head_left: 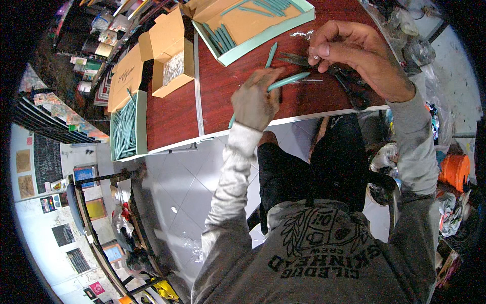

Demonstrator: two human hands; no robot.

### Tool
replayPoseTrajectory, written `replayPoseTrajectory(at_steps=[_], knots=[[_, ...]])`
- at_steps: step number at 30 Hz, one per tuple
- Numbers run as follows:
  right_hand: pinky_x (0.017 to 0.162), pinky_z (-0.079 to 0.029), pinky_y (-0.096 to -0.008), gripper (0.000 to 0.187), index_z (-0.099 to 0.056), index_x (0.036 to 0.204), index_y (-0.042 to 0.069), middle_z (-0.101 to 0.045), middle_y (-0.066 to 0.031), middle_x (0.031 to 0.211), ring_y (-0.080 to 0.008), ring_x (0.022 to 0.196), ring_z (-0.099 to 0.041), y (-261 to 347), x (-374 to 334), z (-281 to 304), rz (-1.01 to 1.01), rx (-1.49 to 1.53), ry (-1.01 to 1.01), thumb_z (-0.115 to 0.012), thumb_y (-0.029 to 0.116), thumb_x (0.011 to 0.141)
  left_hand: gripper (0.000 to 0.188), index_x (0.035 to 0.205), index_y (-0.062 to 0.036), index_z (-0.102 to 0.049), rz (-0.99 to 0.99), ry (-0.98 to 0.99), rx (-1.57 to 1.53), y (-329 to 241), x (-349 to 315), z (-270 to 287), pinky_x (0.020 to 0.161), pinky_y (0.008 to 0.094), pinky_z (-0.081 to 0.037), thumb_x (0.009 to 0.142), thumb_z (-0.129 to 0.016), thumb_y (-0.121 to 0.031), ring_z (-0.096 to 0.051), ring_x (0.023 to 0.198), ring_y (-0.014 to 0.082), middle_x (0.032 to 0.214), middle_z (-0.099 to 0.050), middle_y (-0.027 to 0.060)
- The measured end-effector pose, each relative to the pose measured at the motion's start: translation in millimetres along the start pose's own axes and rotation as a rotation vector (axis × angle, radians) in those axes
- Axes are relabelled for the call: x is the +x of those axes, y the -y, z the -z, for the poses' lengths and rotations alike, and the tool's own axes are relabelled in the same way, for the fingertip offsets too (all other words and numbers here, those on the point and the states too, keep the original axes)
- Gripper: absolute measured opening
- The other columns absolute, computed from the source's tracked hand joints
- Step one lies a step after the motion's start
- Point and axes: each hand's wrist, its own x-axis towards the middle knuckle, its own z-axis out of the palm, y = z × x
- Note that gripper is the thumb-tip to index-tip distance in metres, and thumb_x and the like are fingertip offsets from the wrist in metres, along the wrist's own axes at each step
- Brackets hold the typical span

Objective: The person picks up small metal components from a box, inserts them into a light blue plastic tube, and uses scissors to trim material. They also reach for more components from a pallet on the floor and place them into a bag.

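Note:
My left hand [257,99], near the table's front edge, is closed around a slim teal pen [289,81] that points right. A second teal pen [272,54] shows just beyond the fingers; whether it lies on the table or is held too, I cannot tell. My right hand [362,55] is raised over the table, thumb and fingertips pinched together. A tiny whitish bit shows at those fingertips, too small to name. Below that hand lie black-handled scissors [350,90], partly covered by it. Several small white pieces [302,34] are scattered just past the right fingertips.
A teal-rimmed box [238,57] with several teal pens stands at the back of the dark red table [174,119]. Left of it are an open cardboard box [161,90] of small clear-white parts and another box [143,133] full of teal pens. An orange container [454,172] stands right.

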Motion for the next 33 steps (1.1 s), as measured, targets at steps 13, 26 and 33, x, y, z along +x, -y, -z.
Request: replayPoseTrajectory(at_steps=[13, 26, 33], knots=[[0.086, -0.052, -0.0289, 0.013, -0.066, 0.101, 0.003, -0.066, -0.0063, 0.106, -0.0136, 0.101, -0.064, -9, -20, 6, -0.093, -0.059, -0.07, -0.062, 0.015, 0.098, 0.027, 0.111, -0.006, -0.069, 0.19, 0.182, -0.075, -39, -5, 4, 0.065, 0.0436, -0.053, 0.094, -0.061, -0.025, -0.067, 0.072, 0.0347, 0.084, -0.07, 0.0173], [0.095, -0.052, -0.0309, 0.016, -0.069, 0.103, -0.001, -0.061, -0.0135, 0.131, -0.0175, 0.107, -0.065, -21, -41, -72, 0.077, 0.417, -0.31, -0.071, 0.009, 0.092, 0.045, 0.14, -0.0013, -0.05, 0.699, 0.057, -1.132, -108, -31, 66, 0.045, 0.0168, -0.037, 0.099, -0.065, -0.014, -0.055, 0.064, 0.0046, 0.102, -0.069, 0.0084], [0.086, -0.052, -0.0274, 0.012, -0.069, 0.098, 0.0, -0.065, -0.0078, 0.11, -0.0153, 0.099, -0.065, -8, -48, -87, 0.102, 0.397, -0.21, -0.073, 0.009, 0.09, 0.069, 0.152, 0.0016, -0.036, 0.689, 0.006, -1.602, -119, -52, 68, 0.061, 0.0218, -0.036, 0.083, -0.044, -0.001, -0.041, 0.068, 0.007, 0.097, -0.059, 0.0053]])
